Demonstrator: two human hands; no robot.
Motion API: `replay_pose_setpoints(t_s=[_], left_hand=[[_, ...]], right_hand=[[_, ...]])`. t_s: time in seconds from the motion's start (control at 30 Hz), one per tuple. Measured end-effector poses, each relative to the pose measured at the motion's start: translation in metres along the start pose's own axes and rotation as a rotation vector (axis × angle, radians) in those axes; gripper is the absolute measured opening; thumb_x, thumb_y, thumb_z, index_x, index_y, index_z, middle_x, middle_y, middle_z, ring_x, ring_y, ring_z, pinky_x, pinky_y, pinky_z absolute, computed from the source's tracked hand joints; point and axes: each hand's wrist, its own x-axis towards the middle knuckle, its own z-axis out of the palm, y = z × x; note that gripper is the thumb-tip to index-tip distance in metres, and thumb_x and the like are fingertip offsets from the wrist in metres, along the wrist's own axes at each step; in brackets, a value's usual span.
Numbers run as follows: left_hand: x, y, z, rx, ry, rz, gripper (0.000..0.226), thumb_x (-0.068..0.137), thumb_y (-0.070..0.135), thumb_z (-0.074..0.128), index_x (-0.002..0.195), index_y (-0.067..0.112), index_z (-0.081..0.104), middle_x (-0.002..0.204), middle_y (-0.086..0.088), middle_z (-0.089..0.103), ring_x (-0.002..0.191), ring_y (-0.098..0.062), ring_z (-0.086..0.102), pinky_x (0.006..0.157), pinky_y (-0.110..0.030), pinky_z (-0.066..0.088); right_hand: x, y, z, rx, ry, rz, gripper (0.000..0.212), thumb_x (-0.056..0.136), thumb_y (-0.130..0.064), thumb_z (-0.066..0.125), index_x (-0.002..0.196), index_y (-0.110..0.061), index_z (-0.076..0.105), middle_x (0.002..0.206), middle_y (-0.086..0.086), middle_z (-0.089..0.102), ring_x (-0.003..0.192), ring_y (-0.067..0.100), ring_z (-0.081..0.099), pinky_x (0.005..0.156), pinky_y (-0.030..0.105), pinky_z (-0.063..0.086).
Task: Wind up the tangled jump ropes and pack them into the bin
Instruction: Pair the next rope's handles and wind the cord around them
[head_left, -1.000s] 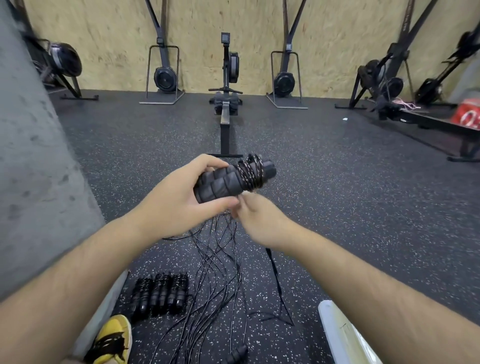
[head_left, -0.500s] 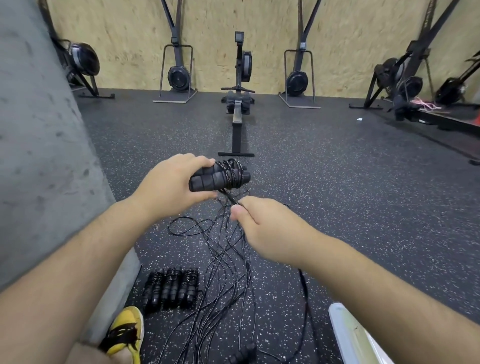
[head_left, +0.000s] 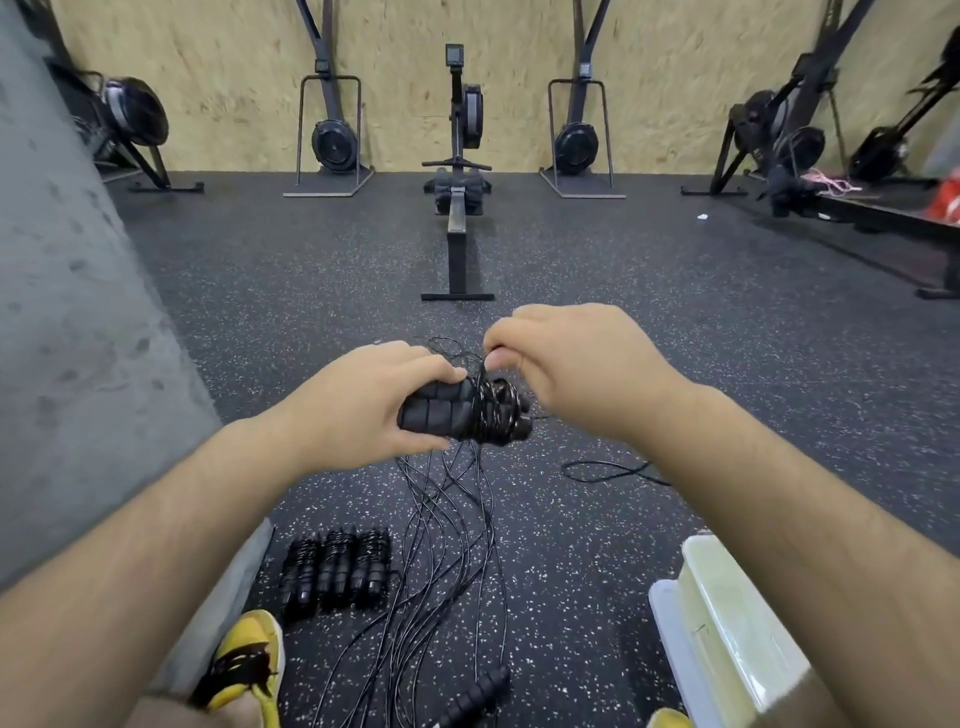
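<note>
Head view: left hand (head_left: 363, 400) is gripping a pair of black ribbed foam jump-rope handles (head_left: 436, 418), fingers curled round their left half. Right hand (head_left: 576, 364) is pinching the strand just above the coil of thin black cable (head_left: 491, 410), other fingers tucked in. The bundle is hanging mid-air over the speckled black rubber floor (head_left: 675, 364), directly above the fan of loose black cables (head_left: 447, 525). Three wound black ropes (head_left: 335, 571) are lying side by side near the yellow shoe (head_left: 244, 660). The pale translucent plastic bin (head_left: 727, 597) is sitting lower right, well apart from the bundle. Risks, as I'm reading it: the trailing strand is running through that tangle, so it may snag and drag other ropes up, and the wraps are sitting near the free ends, so slack could let them slide off. The handles' long axis is running roughly left-right, free ends pointing right and dipping slightly.
</note>
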Motion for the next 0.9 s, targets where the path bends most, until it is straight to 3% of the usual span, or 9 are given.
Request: replay_pose_setpoints(t_s=[0.17,0.27,0.33,0.4,0.43,0.5,0.63,0.8,0.9], left_hand=[[0.001,0.029,-0.007,-0.131,0.035,0.010,0.060,0.074,0.056,0.079,0.120,0.023,0.060,0.110,0.014,0.063,0.099,-0.006,0.055,0.088,-0.025,0.043],[0.002,0.047,-0.009,-0.315,0.053,-0.022,0.063,0.073,0.059,0.075,0.124,0.029,0.053,0.118,0.018,0.061,0.110,-0.004,0.059,0.097,-0.032,0.048],[0.003,0.057,-0.008,-0.451,0.068,-0.066,0.064,0.073,0.056,0.077,0.125,0.035,0.047,0.122,0.017,0.061,0.115,-0.006,0.061,0.100,-0.037,0.050],[0.004,0.062,-0.011,-0.458,0.104,-0.099,0.063,0.076,0.053,0.078,0.126,0.035,0.044,0.120,0.022,0.060,0.113,-0.002,0.061,0.098,-0.029,0.048],[0.004,0.061,-0.013,-0.480,0.112,-0.116,0.061,0.078,0.048,0.080,0.126,0.032,0.045,0.119,0.025,0.060,0.112,0.000,0.061,0.096,-0.024,0.048],[0.005,0.053,-0.018,-0.543,0.131,-0.145,0.056,0.081,0.037,0.082,0.124,0.025,0.047,0.118,0.027,0.061,0.111,0.002,0.062,0.094,-0.017,0.047],[0.007,0.025,-0.022,-0.470,0.227,-0.233,0.064,0.076,0.051,0.083,0.120,0.018,0.050,0.121,0.010,0.065,0.114,-0.007,0.064,0.102,-0.042,0.050],[0.006,0.001,-0.015,-0.316,0.212,-0.279,0.054,0.078,0.033,0.087,0.117,0.015,0.054,0.119,0.003,0.064,0.111,-0.016,0.062,0.101,-0.043,0.048],[0.004,-0.015,-0.012,-0.146,0.221,-0.294,0.057,0.075,0.035,0.088,0.117,0.013,0.056,0.120,0.000,0.064,0.111,-0.023,0.058,0.097,-0.041,0.046]], right_hand=[[-0.001,0.028,0.006,0.212,-0.084,0.137,0.023,0.098,-0.048,0.048,0.097,-0.034,0.066,0.092,-0.015,0.067,0.086,0.012,0.060,0.071,0.033,0.048],[-0.005,0.040,0.017,0.474,-0.115,0.326,0.015,0.099,-0.041,0.053,0.088,-0.037,0.063,0.076,-0.011,0.064,0.074,0.012,0.058,0.072,0.035,0.048],[-0.008,0.037,0.028,0.655,-0.136,0.411,0.018,0.102,-0.029,0.052,0.089,-0.025,0.064,0.071,-0.010,0.059,0.067,0.008,0.054,0.068,0.031,0.046],[-0.008,0.026,0.036,0.817,-0.240,0.451,0.016,0.102,-0.006,0.048,0.090,-0.010,0.059,0.074,-0.009,0.056,0.067,0.003,0.053,0.068,0.024,0.046],[-0.009,0.018,0.040,0.793,-0.313,0.467,0.019,0.100,0.001,0.046,0.089,-0.010,0.058,0.075,-0.009,0.053,0.068,0.002,0.051,0.069,0.022,0.044],[-0.009,0.002,0.048,0.667,-0.391,0.531,0.024,0.102,-0.007,0.044,0.084,-0.014,0.058,0.074,-0.009,0.046,0.066,0.002,0.043,0.065,0.021,0.036],[-0.004,-0.036,0.041,0.780,-0.276,0.552,0.035,0.107,-0.033,0.034,0.092,-0.017,0.061,0.068,-0.006,0.053,0.057,0.010,0.047,0.055,0.030,0.040],[-0.002,-0.051,0.032,0.646,-0.281,0.506,0.036,0.107,-0.037,0.032,0.105,-0.019,0.063,0.090,-0.003,0.064,0.087,0.017,0.059,0.077,0.032,0.044],[-0.007,-0.054,0.021,0.641,-0.334,0.465,0.034,0.107,-0.035,0.034,0.106,-0.019,0.064,0.074,-0.011,0.057,0.072,0.008,0.055,0.069,0.031,0.042]])
